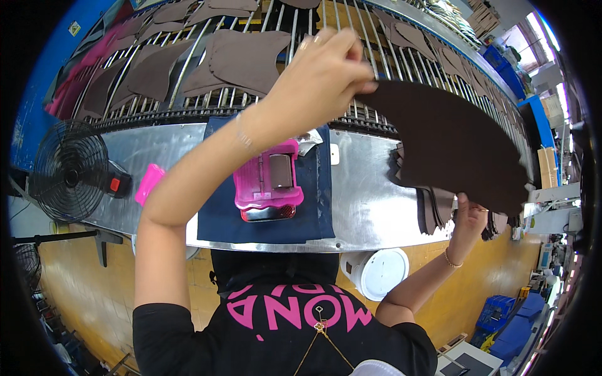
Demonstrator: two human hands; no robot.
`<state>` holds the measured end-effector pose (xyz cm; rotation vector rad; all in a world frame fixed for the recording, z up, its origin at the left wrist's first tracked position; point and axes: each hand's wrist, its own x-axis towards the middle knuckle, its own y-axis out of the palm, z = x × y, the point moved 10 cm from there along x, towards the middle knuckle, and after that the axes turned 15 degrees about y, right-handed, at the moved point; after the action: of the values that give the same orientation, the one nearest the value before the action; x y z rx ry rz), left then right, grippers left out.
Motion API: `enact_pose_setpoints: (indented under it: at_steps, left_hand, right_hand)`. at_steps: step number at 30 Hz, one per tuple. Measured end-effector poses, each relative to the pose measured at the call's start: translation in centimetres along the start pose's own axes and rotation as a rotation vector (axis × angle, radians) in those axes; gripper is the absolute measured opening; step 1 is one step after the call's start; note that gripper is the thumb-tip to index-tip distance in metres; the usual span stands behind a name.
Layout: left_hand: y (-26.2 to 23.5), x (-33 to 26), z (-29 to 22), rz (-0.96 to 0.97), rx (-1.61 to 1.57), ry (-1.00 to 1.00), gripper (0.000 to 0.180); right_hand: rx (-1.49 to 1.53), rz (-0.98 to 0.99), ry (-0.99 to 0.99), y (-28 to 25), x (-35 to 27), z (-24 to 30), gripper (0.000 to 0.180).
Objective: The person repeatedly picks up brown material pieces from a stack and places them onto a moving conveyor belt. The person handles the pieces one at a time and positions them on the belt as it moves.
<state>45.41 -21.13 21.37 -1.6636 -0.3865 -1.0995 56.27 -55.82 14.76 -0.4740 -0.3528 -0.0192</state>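
Both hands hold one large dark brown cut piece [458, 147] in the air above the right part of the metal counter [364, 188]. The left hand [320, 78] is raised high and pinches the piece's upper left tip, fingers closed on the edge; the right hand [470, 216] sits low, under the piece's lower right corner, its grip closed on that corner as far as can be seen — the fingertips are partly hidden behind the material. The piece is a curved, crescent-like panel; its long axis runs diagonally, from upper left down to lower right, the narrow end toward the left hand and the broad, notched end toward the right. Just beneath it lies a stack of similar brown pieces [433, 203] on the counter's right edge. Judgement: the step in hand looks like lifting one piece clear of the stack, between the stack and the roller rack [263, 94] beyond, where lighter brown pieces lie spread. A next move would call for keeping both pinches firm and the panel taut — it looks limp. A pink device [269, 182] rests on a blue mat [263, 219] at centre.
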Motion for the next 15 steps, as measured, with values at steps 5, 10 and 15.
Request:
enact_pose_setpoints:
  at_steps: [5,10,15]
  left_hand:
    - [0.0,5.7,1.3,-0.014,0.136,0.099,0.010]
    - [-1.4,6.9,2.9,-0.151,0.178,0.113,0.020]
    - [-8.6,3.9,3.6,-0.141,0.112,-0.029,0.029]
  right_hand:
    - [-0.167,0.019,0.062,2.3,1.7,2.4,0.025]
    - [0.348,0.222,0.349,11.9,2.2,-0.2,0.023]
    - [0.950,0.483,0.587,23.0,2.5,-4.6,0.012]
